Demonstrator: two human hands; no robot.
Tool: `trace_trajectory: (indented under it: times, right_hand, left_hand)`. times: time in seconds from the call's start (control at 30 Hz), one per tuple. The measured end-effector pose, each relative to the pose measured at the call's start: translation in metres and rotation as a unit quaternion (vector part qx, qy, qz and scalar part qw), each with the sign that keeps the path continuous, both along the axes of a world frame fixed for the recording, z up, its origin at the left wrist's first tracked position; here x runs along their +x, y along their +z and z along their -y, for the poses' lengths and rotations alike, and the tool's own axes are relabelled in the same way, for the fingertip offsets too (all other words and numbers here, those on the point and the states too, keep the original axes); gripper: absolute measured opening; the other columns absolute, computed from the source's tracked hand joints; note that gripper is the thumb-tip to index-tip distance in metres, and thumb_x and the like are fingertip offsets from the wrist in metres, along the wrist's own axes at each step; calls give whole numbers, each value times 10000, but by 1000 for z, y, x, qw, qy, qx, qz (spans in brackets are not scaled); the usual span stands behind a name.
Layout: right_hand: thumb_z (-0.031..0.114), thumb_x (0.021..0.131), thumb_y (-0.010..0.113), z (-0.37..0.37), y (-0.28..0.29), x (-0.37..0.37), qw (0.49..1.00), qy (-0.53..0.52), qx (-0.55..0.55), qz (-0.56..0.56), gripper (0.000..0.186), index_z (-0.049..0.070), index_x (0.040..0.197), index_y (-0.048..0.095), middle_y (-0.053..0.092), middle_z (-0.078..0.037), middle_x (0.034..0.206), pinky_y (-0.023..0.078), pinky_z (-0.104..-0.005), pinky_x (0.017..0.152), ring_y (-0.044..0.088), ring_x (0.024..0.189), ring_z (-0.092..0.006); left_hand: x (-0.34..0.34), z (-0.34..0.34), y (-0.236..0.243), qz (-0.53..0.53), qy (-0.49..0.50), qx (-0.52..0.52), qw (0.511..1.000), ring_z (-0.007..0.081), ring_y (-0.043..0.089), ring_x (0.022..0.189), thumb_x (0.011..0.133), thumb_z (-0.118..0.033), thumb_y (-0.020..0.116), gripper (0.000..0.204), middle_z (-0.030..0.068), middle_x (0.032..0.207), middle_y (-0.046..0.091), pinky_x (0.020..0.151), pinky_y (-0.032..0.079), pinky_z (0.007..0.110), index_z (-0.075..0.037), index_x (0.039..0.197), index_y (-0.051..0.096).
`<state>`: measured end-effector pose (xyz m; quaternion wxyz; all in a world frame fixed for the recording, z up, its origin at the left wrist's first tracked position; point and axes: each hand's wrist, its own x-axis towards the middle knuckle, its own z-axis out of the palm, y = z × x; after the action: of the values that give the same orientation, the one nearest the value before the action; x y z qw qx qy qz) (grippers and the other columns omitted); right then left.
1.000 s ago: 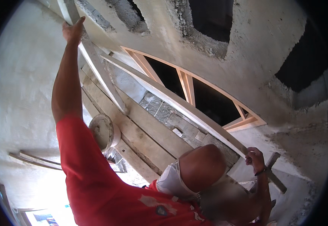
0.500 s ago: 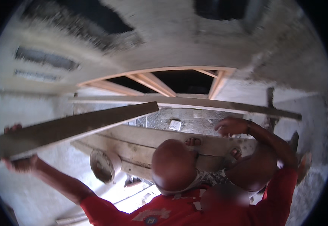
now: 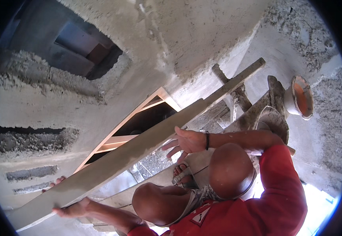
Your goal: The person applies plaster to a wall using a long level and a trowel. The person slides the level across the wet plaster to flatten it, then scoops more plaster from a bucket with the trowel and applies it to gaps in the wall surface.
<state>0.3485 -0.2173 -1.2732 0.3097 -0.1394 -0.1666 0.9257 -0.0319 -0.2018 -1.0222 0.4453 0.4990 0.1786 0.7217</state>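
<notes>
A long straight plank (image 3: 127, 155), pale grey-brown, runs slantwise from the lower left up toward the right. My left hand (image 3: 74, 207) grips its lower left part, thumb side below and fingertips showing over the far edge. Close to the plank's near edge, around its middle, my right hand (image 3: 188, 142) is open with fingers spread and thumb up. Whether its thumb touches the plank I cannot tell. Behind the plank is a light wooden frame (image 3: 109, 140) set in the plastered wall, partly hidden.
Boards (image 3: 118, 196) form a platform under my feet. On the right stand a mortar-caked bucket (image 3: 275, 120) and a white container with an orange inside (image 3: 301, 98). Rough openings (image 3: 80, 43) break the wall at left. A narrow timber (image 3: 239, 78) extends past the plank's far end.
My view has turned toward the right. The plank now slants more steeply upward, still held in my left hand. My right hand has opened and come close to the plank.
</notes>
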Motion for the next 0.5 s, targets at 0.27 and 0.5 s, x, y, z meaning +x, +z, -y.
trace_trajectory:
  times: [0.27,0.5]
  right_hand:
    - [349,933,540,-33,-42,27,890,-419,-178,20,373,76,1185,505,601,-159,1166,526,-506,845,642,942,-307]
    - [323,857,600,-51,-66,101,769,-528,-261,247,379,58,1119,533,614,-125,1063,517,-492,828,621,951,-285]
  left_hand:
    - [110,-17,-80,69,58,-77,993,463,434,1208,791,-347,714,706,204,1295,474,1065,327,598,-69,1357,397]
    - [67,-23,-160,169,147,-362,905,299,523,1121,808,-266,659,478,150,1180,551,982,432,475,1,1177,515]
